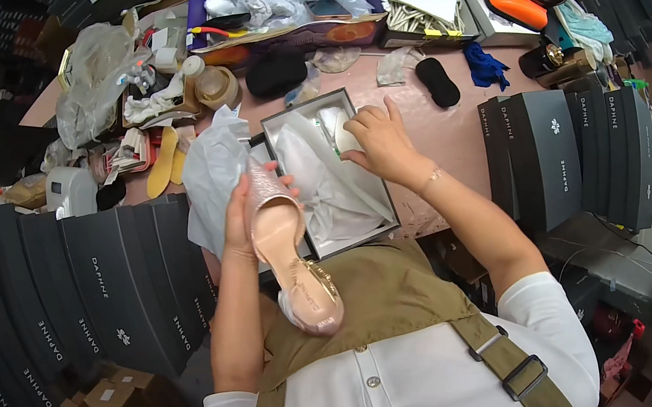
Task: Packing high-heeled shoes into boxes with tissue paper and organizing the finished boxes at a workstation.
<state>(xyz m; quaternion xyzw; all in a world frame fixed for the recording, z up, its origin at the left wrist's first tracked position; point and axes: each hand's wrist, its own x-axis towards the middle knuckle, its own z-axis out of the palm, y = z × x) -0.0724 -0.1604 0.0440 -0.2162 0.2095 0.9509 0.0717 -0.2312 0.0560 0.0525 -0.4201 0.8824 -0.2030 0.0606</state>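
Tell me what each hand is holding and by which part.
The left hand holds a pink glittery shoe around its toe end. The right hand grips nothing; its fingertips rest on a white object in the open shoe box.

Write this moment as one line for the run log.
left hand: holds pink shoe | right hand: in open box, on tissue paper | boxes stacked both sides
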